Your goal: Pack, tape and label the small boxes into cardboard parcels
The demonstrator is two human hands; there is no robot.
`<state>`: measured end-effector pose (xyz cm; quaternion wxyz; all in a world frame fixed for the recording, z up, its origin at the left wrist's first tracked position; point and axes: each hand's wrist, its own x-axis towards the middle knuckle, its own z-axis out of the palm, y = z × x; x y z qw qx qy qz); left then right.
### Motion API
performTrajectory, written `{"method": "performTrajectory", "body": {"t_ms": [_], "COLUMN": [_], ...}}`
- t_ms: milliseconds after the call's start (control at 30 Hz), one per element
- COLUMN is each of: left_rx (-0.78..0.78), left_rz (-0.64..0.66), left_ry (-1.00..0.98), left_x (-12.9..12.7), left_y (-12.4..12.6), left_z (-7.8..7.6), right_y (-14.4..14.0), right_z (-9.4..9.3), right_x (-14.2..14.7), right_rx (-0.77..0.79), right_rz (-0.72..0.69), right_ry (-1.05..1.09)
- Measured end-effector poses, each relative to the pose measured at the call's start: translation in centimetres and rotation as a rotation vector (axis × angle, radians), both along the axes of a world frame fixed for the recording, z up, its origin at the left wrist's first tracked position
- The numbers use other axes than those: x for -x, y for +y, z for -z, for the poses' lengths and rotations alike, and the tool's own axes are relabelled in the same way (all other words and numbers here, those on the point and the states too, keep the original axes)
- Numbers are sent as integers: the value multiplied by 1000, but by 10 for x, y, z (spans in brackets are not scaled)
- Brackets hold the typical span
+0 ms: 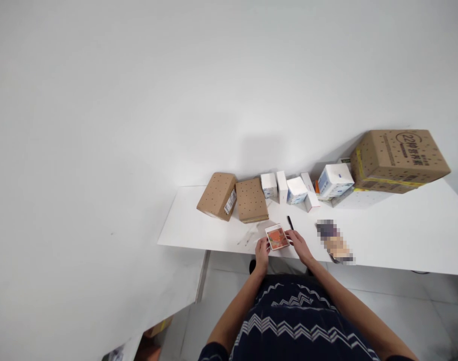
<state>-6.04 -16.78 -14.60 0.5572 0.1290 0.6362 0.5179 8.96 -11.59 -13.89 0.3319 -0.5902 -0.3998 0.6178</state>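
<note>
A small, flat, square box with an orange picture and a white border is between my two hands, near the table's front edge. My left hand grips its left side with curled fingers. On the opposite side, my right hand has its fingers against the box's right edge. Just behind my right hand lies a black pen on the white table. What is inside the box cannot be made out.
Brown cardboard boxes stand at the back left, beside several white cartons along the wall. A large brown carton sits at the back right. A pixelated object lies right of my hands. Another white surface adjoins at the left.
</note>
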Motion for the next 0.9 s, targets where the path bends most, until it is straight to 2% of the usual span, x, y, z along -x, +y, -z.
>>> {"method": "performTrajectory", "body": {"t_ms": [100,233,400,500,567,667,767,900], "left_rx": [86,162,-45,-131,-108,25,90,74], "left_rz": [35,89,146,138,118,101,140,192], "left_ry": [-4,15,269,380,350,281,222,139], "left_x": [0,1,-2,-7,-8,-5,-4,-8], "left_y": [-1,0,0,-2,-3,1,9,19], "left_z": [7,7,1,2,4,5,2,-4], "right_y": [0,0,-2,-3,-1,3,5,4], "right_z": [8,12,13,16,19,21,22,24], "right_x": [-1,0,4,5,3,-2,-5,-3], "right_rx": [32,112,246,254,209,128,96,70], "right_rz": [5,-79,-64,-73,-93,-96,-97,-109], "right_ry": [-39,-18,148,39,-90,-208,-246,-212]}}
